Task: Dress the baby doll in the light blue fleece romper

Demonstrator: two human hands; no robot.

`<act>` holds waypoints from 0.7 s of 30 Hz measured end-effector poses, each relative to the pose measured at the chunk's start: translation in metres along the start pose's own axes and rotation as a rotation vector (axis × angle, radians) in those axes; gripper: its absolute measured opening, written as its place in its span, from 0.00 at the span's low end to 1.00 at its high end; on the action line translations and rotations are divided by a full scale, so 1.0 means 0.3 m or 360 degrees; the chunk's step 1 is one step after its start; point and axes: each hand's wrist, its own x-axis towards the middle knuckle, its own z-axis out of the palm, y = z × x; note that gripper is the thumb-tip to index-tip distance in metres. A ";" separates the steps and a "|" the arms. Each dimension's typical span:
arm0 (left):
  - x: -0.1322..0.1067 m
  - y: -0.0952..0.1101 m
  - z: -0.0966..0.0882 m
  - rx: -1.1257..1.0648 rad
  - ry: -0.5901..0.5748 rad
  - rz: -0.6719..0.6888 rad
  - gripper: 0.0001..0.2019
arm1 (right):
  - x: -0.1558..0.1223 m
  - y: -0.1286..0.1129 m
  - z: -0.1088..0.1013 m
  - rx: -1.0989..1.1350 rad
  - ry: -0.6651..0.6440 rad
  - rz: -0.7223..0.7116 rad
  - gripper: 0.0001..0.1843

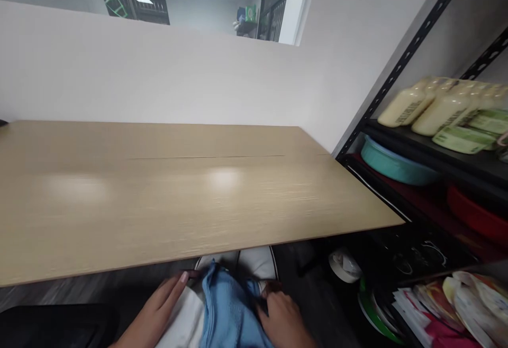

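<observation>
A blue cloth point(228, 305) lies in front of me below the table's front edge, bunched up to a peak. Left of it is a piece of white cloth point(186, 313). My left hand point(162, 303) rests along the white cloth's outer edge, fingers stretched out, gripping nothing that I can see. On the other side, my right hand point(283, 313) is closed at the blue cloth's right edge with curled fingers; part of its grip is hidden.
A wooden tabletop point(190, 200) spans the view before a white wall. To the right, a black shelf point(436, 152) holds cream bottles point(408, 106), green packs point(464, 139), a teal basin point(397, 165) and a red basin point(480, 210). A white round seat point(256, 262) is under the table.
</observation>
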 end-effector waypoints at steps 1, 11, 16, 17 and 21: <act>-0.018 0.015 0.005 -0.0028 -0.0061 0.0013 0.32 | 0.009 0.002 0.004 -0.0010 -0.0020 -0.0003 0.23; -0.037 0.037 0.004 0.0351 -0.0371 0.0089 0.32 | 0.101 0.090 0.089 0.0683 0.0104 -0.0098 0.12; -0.041 0.058 -0.001 0.0300 -0.0424 0.0116 0.30 | 0.117 0.140 0.019 0.0621 0.0357 -0.0193 0.09; -0.043 0.062 0.000 0.0280 -0.0425 0.0122 0.29 | 0.117 0.148 -0.012 0.0563 0.0403 -0.0195 0.09; -0.039 0.067 0.001 0.0218 -0.0442 0.0138 0.29 | 0.116 0.166 -0.130 0.0393 0.0435 -0.0200 0.06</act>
